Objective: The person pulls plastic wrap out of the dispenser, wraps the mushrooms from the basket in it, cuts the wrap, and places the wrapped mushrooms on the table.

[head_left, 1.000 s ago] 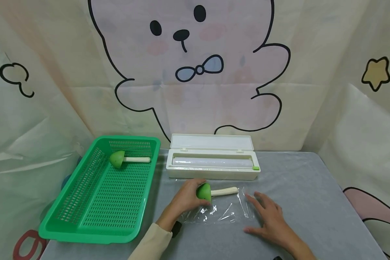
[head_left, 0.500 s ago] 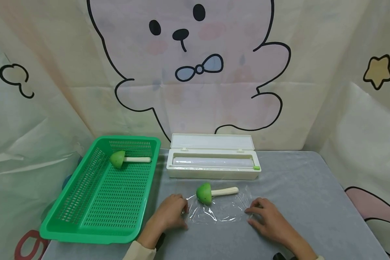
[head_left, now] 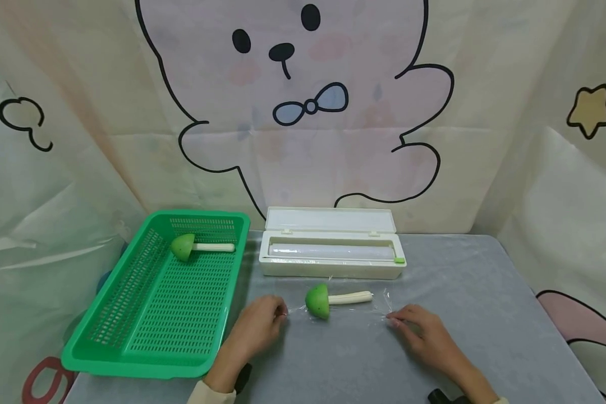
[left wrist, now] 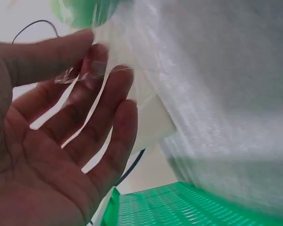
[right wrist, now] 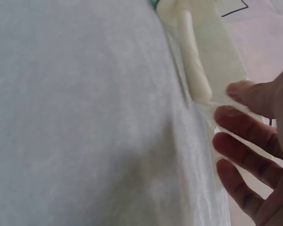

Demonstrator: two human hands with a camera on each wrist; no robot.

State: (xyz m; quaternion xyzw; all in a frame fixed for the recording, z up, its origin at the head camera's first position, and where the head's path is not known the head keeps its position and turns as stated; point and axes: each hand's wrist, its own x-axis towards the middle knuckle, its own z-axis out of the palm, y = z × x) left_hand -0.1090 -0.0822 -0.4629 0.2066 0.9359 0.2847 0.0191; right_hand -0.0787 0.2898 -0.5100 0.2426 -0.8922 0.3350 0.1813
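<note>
A toy mushroom point(head_left: 317, 301) with a green cap and a white stem lies on a sheet of clear cling film point(head_left: 386, 303). Its cap points left, toward my left hand point(head_left: 256, 328), which pinches the film's near left corner between thumb and forefinger. At the near right corner, my right hand point(head_left: 424, 338) pinches the film past the stem's end. The near edge is raised and stretched between both hands. In the left wrist view, the film point(left wrist: 101, 56) runs from the left hand's fingertips. The right wrist view shows the white stem point(right wrist: 194, 61) beside the right fingers.
Behind the film stands a white cling film box point(head_left: 333, 269), lid up, with a roll inside. On the left, a green basket point(head_left: 227, 314) holds a second toy mushroom point(head_left: 183, 247). A grey cloth point(head_left: 464, 280) covers the table; a printed curtain point(head_left: 363, 168) hangs behind.
My left hand has left the mushroom's cap and moved left and nearer to the film's corner. My right hand has closed on the other corner. The film's near edge has lifted toward the mushroom.
</note>
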